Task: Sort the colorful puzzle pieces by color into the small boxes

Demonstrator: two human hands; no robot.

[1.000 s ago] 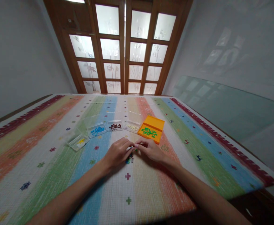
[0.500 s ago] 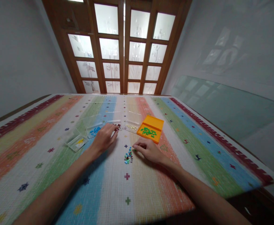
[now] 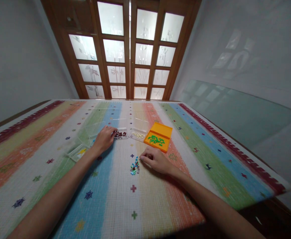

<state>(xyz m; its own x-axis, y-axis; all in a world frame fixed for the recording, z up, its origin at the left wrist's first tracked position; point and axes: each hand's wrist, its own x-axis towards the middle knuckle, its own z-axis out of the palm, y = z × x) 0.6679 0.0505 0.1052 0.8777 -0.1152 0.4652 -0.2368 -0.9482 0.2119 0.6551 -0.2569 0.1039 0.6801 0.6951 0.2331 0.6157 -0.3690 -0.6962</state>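
We see the left hand (image 3: 104, 138) stretched out over the cloth-covered worktop (image 3: 155, 202) to a clear box of dark red pieces (image 3: 121, 134). Its fingertips (image 3: 113, 131) are at the box's near left corner. The grip there is drawn together, but we cannot tell whether it pinches a piece or merely touches the rim.

The right hand (image 3: 155, 160) rests on the cloth, nearer to us. Its knuckles are up and its fingers are curled just beside a pile of small mixed pieces (image 3: 135, 166), to the pile's right. Its grip is bunched and close to the cloth, and we cannot tell if anything sits in it.

Right of the dark red box stands a clear box of pale pieces (image 3: 138, 134). Beyond that is an orange box (image 3: 164, 129) with green pieces (image 3: 156, 140) in it, its lid lying open. A clear box with yellow pieces (image 3: 78, 152) lies to the left, near the left wrist. Wooden doors (image 3: 128, 49) with frosted panes stand behind the worktop.
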